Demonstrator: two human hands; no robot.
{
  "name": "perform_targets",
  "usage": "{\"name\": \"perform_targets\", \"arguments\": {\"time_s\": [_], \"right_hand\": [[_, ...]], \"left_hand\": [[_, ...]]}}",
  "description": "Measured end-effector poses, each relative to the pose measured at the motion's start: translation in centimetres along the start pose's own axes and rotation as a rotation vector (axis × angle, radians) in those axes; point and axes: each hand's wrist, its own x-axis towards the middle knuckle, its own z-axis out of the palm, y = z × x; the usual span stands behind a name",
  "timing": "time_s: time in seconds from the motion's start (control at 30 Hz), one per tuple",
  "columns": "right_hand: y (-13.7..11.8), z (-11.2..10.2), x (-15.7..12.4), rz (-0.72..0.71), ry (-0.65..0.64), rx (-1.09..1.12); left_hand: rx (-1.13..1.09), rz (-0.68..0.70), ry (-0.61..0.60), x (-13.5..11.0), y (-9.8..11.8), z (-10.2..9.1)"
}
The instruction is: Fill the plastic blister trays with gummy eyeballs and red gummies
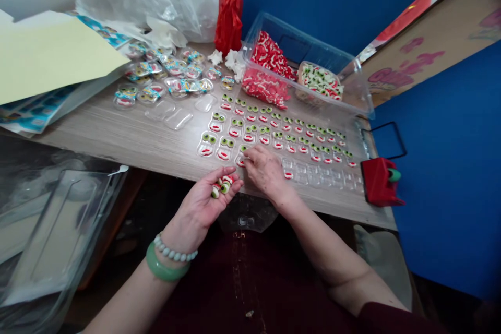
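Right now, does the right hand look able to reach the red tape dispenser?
Probably yes; only low plastic trays seem to lie between the right hand and the red tape dispenser.

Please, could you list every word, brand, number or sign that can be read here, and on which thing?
No text is readable here.
Cardboard panel: pink lettering-like marks, too blurred to read.
Blue printed sheets: print too small to read.
Closed packs: coloured print, too small to read.
Clear trays near the right hand: no lettering I can make out.
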Motion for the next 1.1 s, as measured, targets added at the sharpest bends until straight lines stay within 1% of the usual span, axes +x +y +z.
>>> {"name": "perform_targets", "arguments": {"time_s": [0.07, 0.13, 0.2, 0.23, 0.33, 0.43, 0.53, 0.6, 0.67, 0.7, 0.73, 0.8, 0.87, 0.9, 0.93, 1.0, 1.07, 1.1], "right_hand": [[-0.4, -0.3, -0.6, -0.047, 0.04, 0.114], [-1.2, -0.6, -1.4, -0.121, -0.002, 0.234], [-2.1, -1.0, -2.1, -0.184, -0.062, 0.279], [-2.5, -1.1, -2.5, -0.197, -0.065, 0.271], [-3.2, -1.3, -3.2, -0.208, -0.014, 0.215], [-3.5, -1.0, -3.7, -0.254, -0.055, 0.125], [-3.8, -0.4, -4.2, -0.279, -0.081, 0.043], [-4.0, 0.0, -4.6, -0.304, -0.064, 0.09], [-3.9, 0.2, -4.7, -0.313, -0.044, 0.218], [-3.7, 0.3, -4.6, -0.287, -0.036, 0.301], [-3.3, 0.2, -4.2, -0.232, -0.029, 0.38], [-1.9, 0.1, -2.9, -0.064, 0.002, 0.48], [0.0, -0.1, -0.8, 0.103, 0.05, 0.454], [0.9, -0.2, 0.2, 0.15, 0.059, 0.403], [1.7, -0.2, 1.3, 0.169, 0.048, 0.344], [2.8, -0.3, 2.8, 0.157, -0.028, 0.225], [3.0, -0.2, 3.6, 0.124, -0.11, 0.13], [2.9, -0.1, 3.8, 0.112, -0.13, 0.09]], "left_hand": [[-0.017, -0.027, -0.05, -0.2, 0.0, -0.3], [-0.049, -0.049, -0.085, -0.4, 0.0, -0.4], [-0.094, -0.052, -0.088, -0.4, 0.0, -0.3], [-0.115, -0.048, -0.082, -0.4, 0.0, -0.2], [-0.149, -0.05, -0.084, -0.4, 0.0, 0.1], [-0.121, -0.07, -0.114, -0.4, 0.0, 0.3], [-0.119, -0.058, -0.084, -0.6, -0.2, 0.7], [-0.144, -0.048, -0.046, -0.8, -0.4, 0.8], [-0.144, -0.067, -0.03, -0.8, -0.6, 0.8], [-0.138, -0.077, -0.033, -0.7, -0.7, 0.7], [-0.131, -0.079, -0.047, -0.7, -0.8, 0.5], [-0.096, -0.083, -0.089, -0.3, -0.9, 0.1], [-0.049, -0.095, -0.121, 0.0, -0.9, -0.3], [-0.029, -0.106, -0.127, 0.2, -0.9, -0.5], [-0.015, -0.116, -0.124, 0.3, -0.9, -0.6], [-0.009, -0.112, -0.105, 0.5, -1.0, -0.6], [-0.007, -0.107, -0.095, 0.6, -1.0, -0.4], [-0.004, -0.107, -0.096, 0.7, -1.0, -0.3]]}}
